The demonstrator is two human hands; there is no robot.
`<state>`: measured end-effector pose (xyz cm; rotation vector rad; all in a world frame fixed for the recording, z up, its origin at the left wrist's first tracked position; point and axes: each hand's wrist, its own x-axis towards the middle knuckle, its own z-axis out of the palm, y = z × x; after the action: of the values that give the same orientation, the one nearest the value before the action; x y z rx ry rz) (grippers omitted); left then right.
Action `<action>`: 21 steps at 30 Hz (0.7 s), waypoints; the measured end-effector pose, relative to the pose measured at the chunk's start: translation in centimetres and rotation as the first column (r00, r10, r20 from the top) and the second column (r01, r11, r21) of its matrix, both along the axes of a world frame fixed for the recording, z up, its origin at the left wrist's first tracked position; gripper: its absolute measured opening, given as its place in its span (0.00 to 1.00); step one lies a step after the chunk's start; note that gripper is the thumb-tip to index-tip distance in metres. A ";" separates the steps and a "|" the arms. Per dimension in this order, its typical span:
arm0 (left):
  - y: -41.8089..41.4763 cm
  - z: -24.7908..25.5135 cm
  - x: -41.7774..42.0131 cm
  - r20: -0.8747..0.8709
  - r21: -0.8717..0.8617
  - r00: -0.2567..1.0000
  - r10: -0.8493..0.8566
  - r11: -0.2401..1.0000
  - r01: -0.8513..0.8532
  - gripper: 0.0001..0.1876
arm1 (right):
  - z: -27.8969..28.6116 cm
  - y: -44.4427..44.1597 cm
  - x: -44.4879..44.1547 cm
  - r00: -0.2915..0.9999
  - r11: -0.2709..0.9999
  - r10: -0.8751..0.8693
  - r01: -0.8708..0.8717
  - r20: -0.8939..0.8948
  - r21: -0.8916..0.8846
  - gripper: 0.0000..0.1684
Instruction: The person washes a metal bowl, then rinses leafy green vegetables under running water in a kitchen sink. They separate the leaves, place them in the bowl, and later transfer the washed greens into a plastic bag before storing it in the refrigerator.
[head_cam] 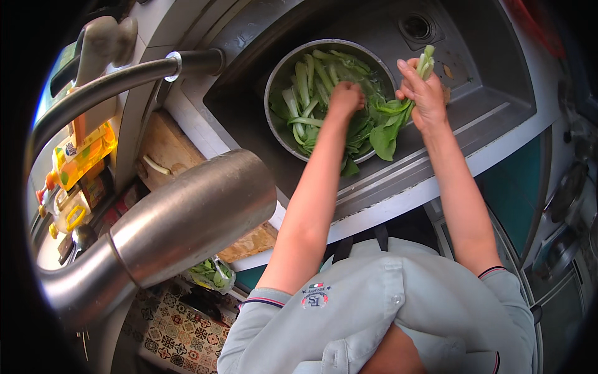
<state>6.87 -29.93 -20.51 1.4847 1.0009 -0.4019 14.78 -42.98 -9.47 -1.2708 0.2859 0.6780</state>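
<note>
A round metal basin [271, 110] with leafy greens [303, 82] in water stands inside a stainless steel sink [486, 112]. My left hand [346, 99] is over the middle of the basin with its fingers curled down among the greens. Its fingertips are hidden, so I cannot tell whether it grips a leaf. Beyond the basin's right rim, my right hand [426, 96] is closed around a bunch of greens [390, 135]. The pale stem ends stick out above the fist, and the broad leaves hang down to the left, over the rim.
A large metal faucet [196, 215] juts across the left foreground. The sink drain [417, 29] lies at the top right, near a brown leaf scrap [447, 71]. On the left counter are a wooden cutting board [168, 135] with a pale stem [156, 164] and a yellow bottle [84, 154].
</note>
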 end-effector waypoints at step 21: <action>1.7 1.1 -6.1 0.129 -0.082 0.953 -0.273 0.955 0.284 0.14 | -12.4 4.5 -4.4 0.928 0.911 0.300 -0.348 -0.222 -0.222 0.15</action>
<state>0.73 -28.24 -19.38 1.5441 0.6699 -0.5531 10.38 -38.50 -21.89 -1.5255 0.3243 1.0759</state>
